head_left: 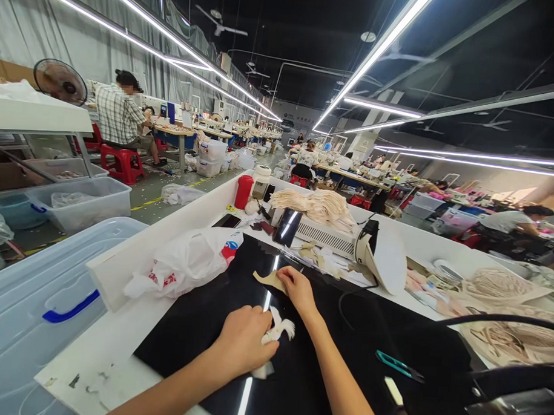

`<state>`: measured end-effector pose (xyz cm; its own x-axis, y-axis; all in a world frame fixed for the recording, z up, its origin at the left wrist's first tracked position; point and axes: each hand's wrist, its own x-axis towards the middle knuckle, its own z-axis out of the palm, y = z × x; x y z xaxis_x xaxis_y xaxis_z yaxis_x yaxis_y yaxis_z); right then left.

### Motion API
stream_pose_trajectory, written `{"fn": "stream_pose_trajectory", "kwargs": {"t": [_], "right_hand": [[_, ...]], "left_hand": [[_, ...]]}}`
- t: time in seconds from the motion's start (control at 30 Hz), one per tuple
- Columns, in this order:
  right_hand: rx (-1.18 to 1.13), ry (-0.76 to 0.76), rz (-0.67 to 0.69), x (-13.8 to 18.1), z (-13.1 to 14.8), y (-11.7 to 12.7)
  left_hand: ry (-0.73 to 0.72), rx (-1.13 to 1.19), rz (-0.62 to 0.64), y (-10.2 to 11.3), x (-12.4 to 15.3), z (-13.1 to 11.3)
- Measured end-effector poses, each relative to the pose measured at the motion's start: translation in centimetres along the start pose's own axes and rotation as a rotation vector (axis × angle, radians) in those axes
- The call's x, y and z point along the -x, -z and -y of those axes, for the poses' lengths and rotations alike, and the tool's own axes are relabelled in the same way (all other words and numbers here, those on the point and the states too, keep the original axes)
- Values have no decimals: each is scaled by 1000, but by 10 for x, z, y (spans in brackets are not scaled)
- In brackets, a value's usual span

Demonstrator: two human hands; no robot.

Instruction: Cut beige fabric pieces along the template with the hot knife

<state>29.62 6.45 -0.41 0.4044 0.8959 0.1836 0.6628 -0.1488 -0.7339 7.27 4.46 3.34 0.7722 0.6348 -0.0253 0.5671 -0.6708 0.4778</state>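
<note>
My right hand (296, 290) pinches the right end of a small curved beige fabric piece (269, 280), thumb and forefinger together, over the glossy black work surface (200, 326). Closer to me, my left hand (247, 339) is closed over a white cloth scrap (279, 325). Its flared end sticks out to the right of the fingers, and a pale corner shows below them. How far the scrap extends under the palm is hidden. Teal thread snips (399, 365) lie to the right of my right forearm.
A white plastic bag (188, 262) lies at the left. Behind the hands stand a phone (287, 226), a white vented box (326, 233) with stacked cream fabric (313, 206), and a lamp (386, 260). Cream bundles (501, 285) lie right. A blue-handled lidded bin (47, 290) adjoins the table.
</note>
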Motion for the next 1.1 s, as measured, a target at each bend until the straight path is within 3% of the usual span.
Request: {"fn": "stream_pose_trajectory", "kwargs": {"t": [0.2,0.57,0.77,0.9,1.1], "right_hand": [[165,127,34,-6,-11,-7],[205,208,-92,-4,-9,-2],[179,197,-120,15,-4,-3],[153,196,-120,27,2,-10],[16,186,-111,31,16,-5]], "left_hand": [[-15,70,-1,0,1,1],[80,345,1,12,0,-1],[-29,336,44,6,-1,5],[-54,386,-35,4,-7,13],[42,480,-201,6,-24,37]]}}
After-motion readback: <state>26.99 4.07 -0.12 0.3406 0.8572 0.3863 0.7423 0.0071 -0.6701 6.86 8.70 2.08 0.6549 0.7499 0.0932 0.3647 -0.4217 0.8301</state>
